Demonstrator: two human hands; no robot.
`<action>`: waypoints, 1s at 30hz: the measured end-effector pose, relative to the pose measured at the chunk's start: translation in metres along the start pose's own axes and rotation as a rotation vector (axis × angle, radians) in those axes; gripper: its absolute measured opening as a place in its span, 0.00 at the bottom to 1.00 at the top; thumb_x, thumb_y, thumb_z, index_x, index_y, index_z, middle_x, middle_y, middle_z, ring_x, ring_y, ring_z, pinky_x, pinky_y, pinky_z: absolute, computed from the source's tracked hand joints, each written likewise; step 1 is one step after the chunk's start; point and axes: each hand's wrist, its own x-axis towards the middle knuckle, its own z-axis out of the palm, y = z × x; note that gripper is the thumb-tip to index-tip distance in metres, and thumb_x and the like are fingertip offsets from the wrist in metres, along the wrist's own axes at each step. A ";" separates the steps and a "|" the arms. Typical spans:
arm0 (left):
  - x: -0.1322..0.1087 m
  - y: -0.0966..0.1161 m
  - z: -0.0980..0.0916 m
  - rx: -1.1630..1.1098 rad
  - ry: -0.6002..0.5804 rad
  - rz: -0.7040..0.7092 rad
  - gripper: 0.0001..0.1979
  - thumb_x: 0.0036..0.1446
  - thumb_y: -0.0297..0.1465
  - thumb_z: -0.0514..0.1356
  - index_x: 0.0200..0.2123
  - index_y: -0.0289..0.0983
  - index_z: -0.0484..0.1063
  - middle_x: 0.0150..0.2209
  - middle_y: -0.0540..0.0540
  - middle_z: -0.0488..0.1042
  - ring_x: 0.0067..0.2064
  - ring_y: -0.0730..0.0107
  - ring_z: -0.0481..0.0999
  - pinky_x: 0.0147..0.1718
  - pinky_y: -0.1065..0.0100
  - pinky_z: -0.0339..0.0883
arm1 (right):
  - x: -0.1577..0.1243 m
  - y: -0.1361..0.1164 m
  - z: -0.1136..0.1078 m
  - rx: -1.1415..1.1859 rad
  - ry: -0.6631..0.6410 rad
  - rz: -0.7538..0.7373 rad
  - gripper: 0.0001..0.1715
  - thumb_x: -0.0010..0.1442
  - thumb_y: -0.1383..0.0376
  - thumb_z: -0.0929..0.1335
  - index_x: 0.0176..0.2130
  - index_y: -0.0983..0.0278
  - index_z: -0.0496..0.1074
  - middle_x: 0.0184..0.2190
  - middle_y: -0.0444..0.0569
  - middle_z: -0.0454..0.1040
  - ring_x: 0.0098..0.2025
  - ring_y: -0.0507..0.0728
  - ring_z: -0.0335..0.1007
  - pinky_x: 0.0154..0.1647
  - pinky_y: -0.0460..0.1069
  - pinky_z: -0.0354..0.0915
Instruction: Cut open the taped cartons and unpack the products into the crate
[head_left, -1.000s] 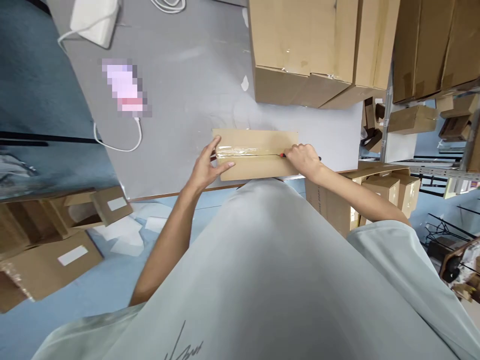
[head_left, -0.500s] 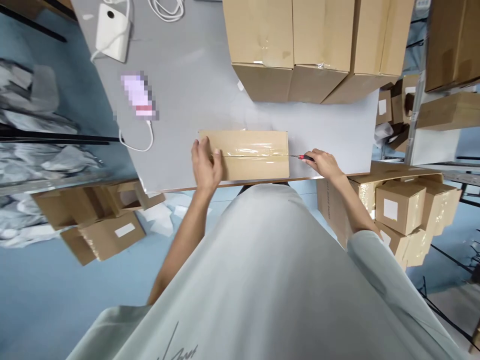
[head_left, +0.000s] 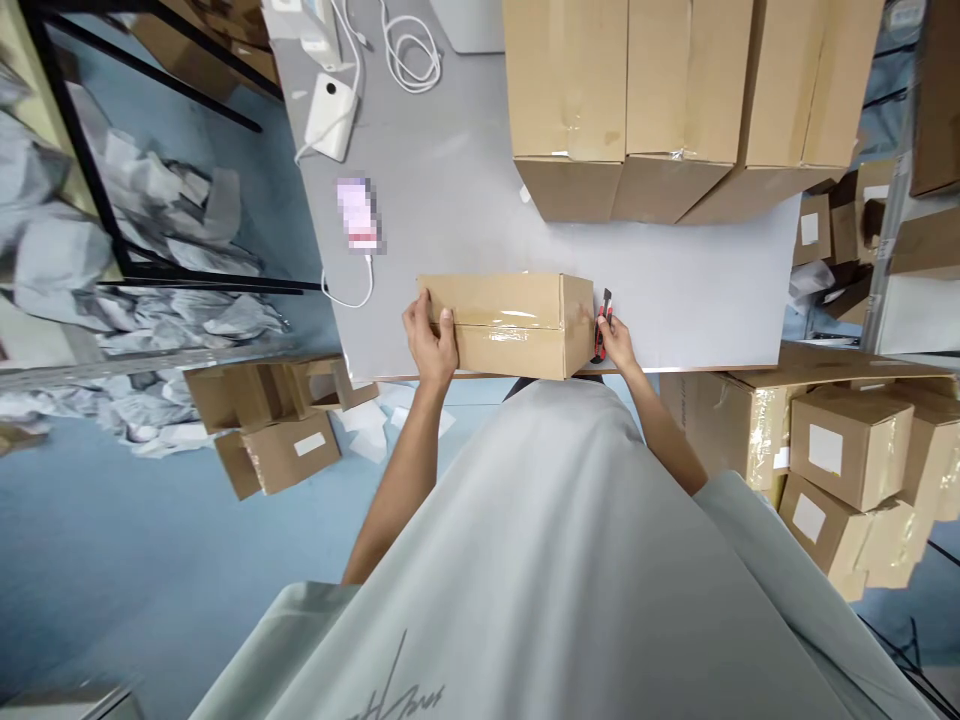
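Observation:
A long cardboard box (head_left: 506, 300) with clear tape along its top seam lies near the front edge of the table (head_left: 450, 190). My left hand (head_left: 431, 340) grips its left end, thumb on top and fingers round the end. Just off the box's right end, my right hand (head_left: 616, 345) has its fingers closed on a red and black box cutter (head_left: 602, 325). The cutter points away from me, beside the box and apart from it. Part of its handle is covered by my fingers.
Three large cardboard boxes (head_left: 626, 90) stand at the back of the table. On the left are a phone (head_left: 358, 213) on a white cable and a white power bank-like device (head_left: 330, 115). Boxes (head_left: 847, 450) are stacked off the right edge; an opened carton (head_left: 289, 450) lies lower left.
The cutter has turned from pointing left at the box's end to pointing away from me. The box has tipped slightly, showing its right end. My view has shifted left.

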 end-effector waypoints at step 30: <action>0.069 0.083 -0.024 -0.560 -0.384 0.209 0.22 0.72 0.52 0.70 0.56 0.43 0.86 0.58 0.43 0.86 0.58 0.53 0.88 0.63 0.51 0.84 | -0.113 -0.163 -0.042 -0.642 0.433 0.052 0.33 0.87 0.54 0.55 0.76 0.62 0.70 0.64 0.67 0.79 0.60 0.70 0.83 0.61 0.60 0.73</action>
